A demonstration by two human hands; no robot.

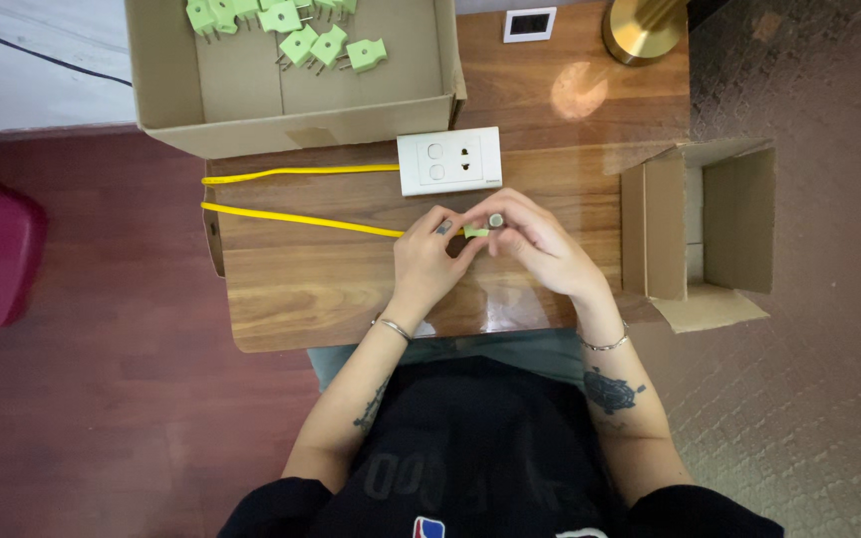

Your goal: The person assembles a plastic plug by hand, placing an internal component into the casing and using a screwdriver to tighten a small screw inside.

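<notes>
Centrally, both hands (485, 244) pinching a small green plug (475, 231) above a glossy wooden table (301, 289), dark red floor (122, 399) around

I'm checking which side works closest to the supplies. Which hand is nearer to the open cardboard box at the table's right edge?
Right. The right hand is nearer the open box. The left hand lies farther from it, beyond the right hand.
</notes>
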